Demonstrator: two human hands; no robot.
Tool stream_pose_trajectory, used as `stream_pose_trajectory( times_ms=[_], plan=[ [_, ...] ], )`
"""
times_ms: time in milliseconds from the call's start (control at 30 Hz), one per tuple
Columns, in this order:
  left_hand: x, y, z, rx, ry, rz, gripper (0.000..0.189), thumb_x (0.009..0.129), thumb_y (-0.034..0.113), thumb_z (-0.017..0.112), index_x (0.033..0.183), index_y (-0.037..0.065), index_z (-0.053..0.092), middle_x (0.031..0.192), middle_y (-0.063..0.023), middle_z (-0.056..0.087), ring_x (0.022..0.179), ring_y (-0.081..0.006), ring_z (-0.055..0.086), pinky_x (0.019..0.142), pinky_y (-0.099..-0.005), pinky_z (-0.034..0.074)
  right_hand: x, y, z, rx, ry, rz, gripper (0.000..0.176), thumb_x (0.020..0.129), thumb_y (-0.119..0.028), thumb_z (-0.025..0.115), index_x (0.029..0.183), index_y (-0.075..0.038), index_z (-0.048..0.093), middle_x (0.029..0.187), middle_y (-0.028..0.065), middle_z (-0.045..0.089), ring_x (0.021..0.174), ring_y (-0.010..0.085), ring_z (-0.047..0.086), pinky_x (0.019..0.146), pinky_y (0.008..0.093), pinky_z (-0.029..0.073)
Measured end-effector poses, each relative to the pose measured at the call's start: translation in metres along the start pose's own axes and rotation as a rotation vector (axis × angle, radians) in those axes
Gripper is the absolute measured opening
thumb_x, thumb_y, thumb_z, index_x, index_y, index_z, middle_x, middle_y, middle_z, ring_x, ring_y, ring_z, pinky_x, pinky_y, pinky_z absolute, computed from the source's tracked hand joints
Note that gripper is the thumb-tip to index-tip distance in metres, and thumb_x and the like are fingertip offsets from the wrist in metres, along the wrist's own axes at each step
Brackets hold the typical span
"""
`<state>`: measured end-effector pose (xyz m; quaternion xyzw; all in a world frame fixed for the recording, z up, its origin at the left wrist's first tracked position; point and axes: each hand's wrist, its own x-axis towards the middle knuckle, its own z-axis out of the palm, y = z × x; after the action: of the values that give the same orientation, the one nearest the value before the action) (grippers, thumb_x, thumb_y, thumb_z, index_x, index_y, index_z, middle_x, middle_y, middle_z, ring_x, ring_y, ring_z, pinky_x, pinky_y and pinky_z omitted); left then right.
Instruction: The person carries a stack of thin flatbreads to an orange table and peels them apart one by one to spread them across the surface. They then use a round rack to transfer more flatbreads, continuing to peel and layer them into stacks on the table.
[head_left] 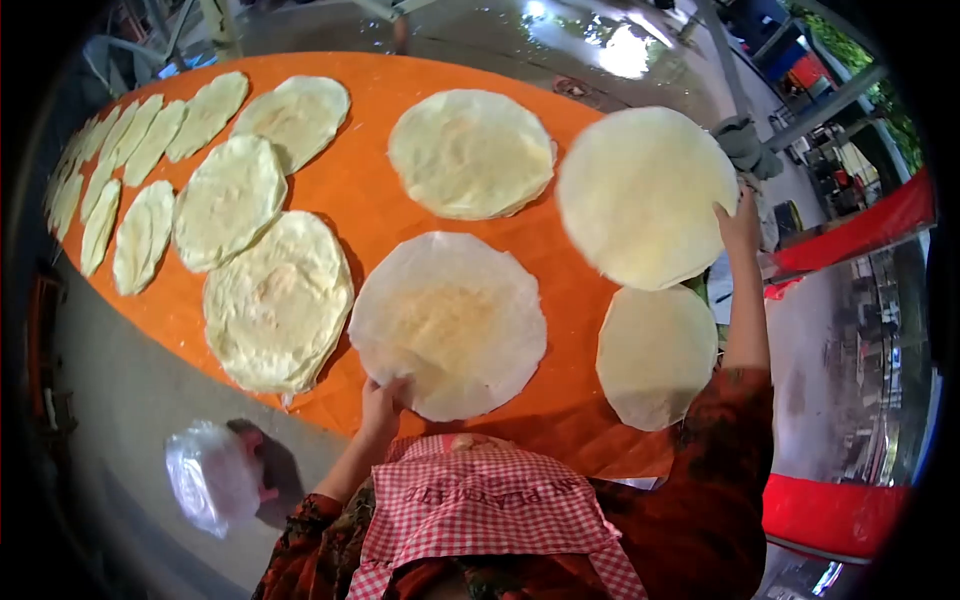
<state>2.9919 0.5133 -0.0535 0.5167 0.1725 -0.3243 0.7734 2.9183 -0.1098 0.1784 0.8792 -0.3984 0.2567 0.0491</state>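
Observation:
Near my body, my left hand pinches the near-left edge of a thin, round white flatbread with a browned middle, thumb on top. To the right, my right hand has its fingers closed on the right edge of a large pale round flatbread. That flatbread overlaps the top of a smaller round flatbread at the table's right side. Another stack of round flatbreads lies on the orange tabletop beyond my left hand's piece.
Several more round stacks, such as the wrinkled stack, spread along the table's left half. A plastic-wrapped bundle sits low on the left. Red padded bars and metal posts stand to the right. Behind the table the floor looks wet.

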Motion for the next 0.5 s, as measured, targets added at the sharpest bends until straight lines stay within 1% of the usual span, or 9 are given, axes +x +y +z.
stream_pose_trajectory(
  times_ms=[33, 100, 167, 200, 233, 267, 333, 400, 500],
  plan=[
    [0.001, 0.002, 0.002, -0.006, -0.013, -0.034, 0.029, 0.08, 0.0, 0.058, 0.109, 0.001, 0.057, 0.094, -0.0066, 0.064, 0.085, -0.0191, 0.063, 0.068, -0.0297, 0.052, -0.026, -0.024, -0.012, 0.151, 0.043, -0.056, 0.059, 0.078, -0.021, 0.069, 0.128, 0.001, 0.046, 0.128, 0.0188, 0.053, 0.117, 0.0305, 0.052, 0.096, 0.0403, 0.043],
    [-0.015, 0.021, 0.031, -0.075, -0.005, -0.019, 0.027, 0.081, 0.002, 0.058, 0.108, 0.002, 0.057, 0.094, -0.0066, 0.064, 0.084, -0.0183, 0.063, 0.065, -0.0292, 0.052, -0.114, -0.098, -0.002, 0.845, -0.355, -0.125, 0.065, 0.076, -0.025, 0.072, 0.128, 0.001, 0.044, 0.125, 0.0212, 0.053, 0.115, 0.0333, 0.052, 0.096, 0.042, 0.042],
    [-0.021, 0.028, 0.039, -0.088, -0.045, -0.028, 0.027, 0.083, 0.003, 0.056, 0.11, 0.003, 0.056, 0.097, -0.0073, 0.064, 0.085, -0.0184, 0.063, 0.067, -0.0298, 0.053, -0.23, -0.182, -0.019, 0.963, -0.851, -0.276, 0.07, 0.073, -0.029, 0.074, 0.128, 0.001, 0.042, 0.121, 0.0236, 0.053, 0.113, 0.0361, 0.052, 0.096, 0.0436, 0.042],
    [-0.019, 0.031, 0.036, -0.067, -0.086, -0.041, 0.029, 0.083, 0.003, 0.055, 0.112, 0.003, 0.055, 0.1, -0.0081, 0.063, 0.087, -0.0189, 0.062, 0.07, -0.0306, 0.053, -0.278, -0.217, -0.023, 0.865, -0.894, -0.476, 0.073, 0.072, -0.031, 0.076, 0.128, 0.001, 0.041, 0.119, 0.0248, 0.053, 0.112, 0.0376, 0.052, 0.096, 0.0445, 0.042],
    [-0.015, 0.034, 0.036, -0.046, -0.135, -0.057, 0.03, 0.084, 0.004, 0.053, 0.114, 0.003, 0.053, 0.104, -0.0088, 0.063, 0.088, -0.0193, 0.062, 0.072, -0.0315, 0.053, -0.319, -0.245, -0.024, 0.782, -0.861, -0.608, 0.076, 0.071, -0.033, 0.077, 0.128, 0.001, 0.04, 0.117, 0.026, 0.053, 0.111, 0.039, 0.052, 0.095, 0.0453, 0.041],
    [-0.013, 0.04, 0.041, -0.055, -0.149, -0.032, 0.03, 0.085, 0.005, 0.053, 0.114, 0.004, 0.054, 0.102, -0.0082, 0.063, 0.087, -0.0194, 0.062, 0.069, -0.0312, 0.053, -0.362, -0.261, -0.011, 0.664, -0.547, -0.71, 0.066, 0.076, -0.031, 0.072, 0.124, 0.001, 0.039, 0.116, 0.0269, 0.053, 0.106, 0.0419, 0.054, 0.087, 0.0474, 0.045],
    [-0.018, 0.059, 0.053, -0.067, -0.197, -0.005, 0.029, 0.085, 0.006, 0.054, 0.114, 0.005, 0.054, 0.099, -0.0071, 0.063, 0.083, -0.0195, 0.063, 0.063, -0.0307, 0.055, -0.368, -0.293, -0.015, 0.74, -0.791, -0.578, 0.047, 0.082, -0.023, 0.064, 0.115, 0.002, 0.043, 0.101, 0.0261, 0.059, 0.093, 0.0412, 0.06, 0.075, 0.0474, 0.049],
    [-0.024, 0.085, 0.057, -0.066, -0.273, 0.047, 0.027, 0.091, 0.016, 0.051, 0.116, 0.008, 0.051, 0.102, -0.0066, 0.062, 0.088, -0.0206, 0.062, 0.068, -0.0339, 0.054, -0.341, -0.314, -0.028, 0.756, -0.85, -0.501, 0.024, 0.083, -0.01, 0.056, 0.103, 0.002, 0.052, 0.083, 0.0245, 0.062, 0.078, 0.0393, 0.062, 0.064, 0.0473, 0.049],
    [-0.03, 0.116, 0.053, -0.108, -0.413, 0.123, 0.019, 0.095, 0.026, 0.053, 0.104, 0.01, 0.056, 0.098, -0.0056, 0.063, 0.086, -0.0174, 0.062, 0.073, -0.033, 0.052, -0.278, -0.321, -0.063, 0.888, -0.497, -0.295, 0.011, 0.077, -0.002, 0.053, 0.083, 0.003, 0.059, 0.075, 0.0237, 0.062, 0.071, 0.0364, 0.063, 0.062, 0.046, 0.048]
  ],
)
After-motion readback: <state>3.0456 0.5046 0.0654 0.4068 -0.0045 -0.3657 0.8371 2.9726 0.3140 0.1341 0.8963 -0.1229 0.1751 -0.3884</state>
